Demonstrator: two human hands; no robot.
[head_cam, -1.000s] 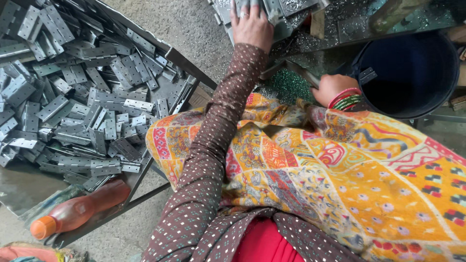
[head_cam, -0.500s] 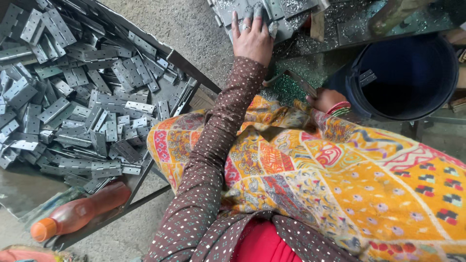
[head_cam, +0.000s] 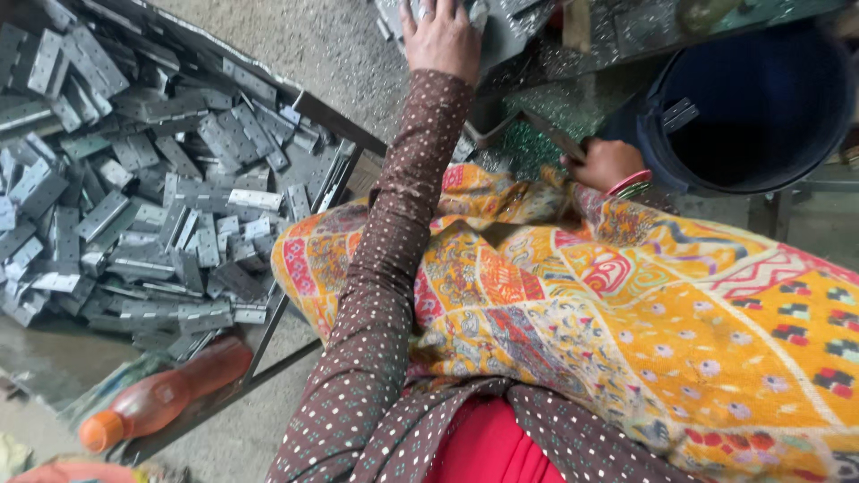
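- Nearest the camera, a brown polka-dot sleeve (head_cam: 376,313) runs up the middle of the head view, over a lap draped in a yellow patterned cloth (head_cam: 644,322) with red fabric showing below it.
- At the lower left, an orange plastic bottle (head_cam: 165,394) lies on its side beside the near edge of a metal-framed tray (head_cam: 295,295).
- The tray holds a loose heap of grey metal hinges (head_cam: 134,197), piled up to its right rail.
- Farther on, the right hand (head_cam: 604,164) rests at the far edge of the cloth, just beside a dark blue bucket (head_cam: 752,98); its fingers are curled about a thin dark strip (head_cam: 559,139), though how firmly they grip it cannot be told.
- A small grey metal piece (head_cam: 680,114) hangs on the bucket's near rim, close to that hand but apart from it.
- Farthest away, at the top edge of the picture, the left hand (head_cam: 443,40) lies palm-down on a second pile of hinges (head_cam: 501,27) on the worktop; its fingers are spread over the pieces and touching them, their tips cut off by the frame, so whether they grasp one cannot be told.
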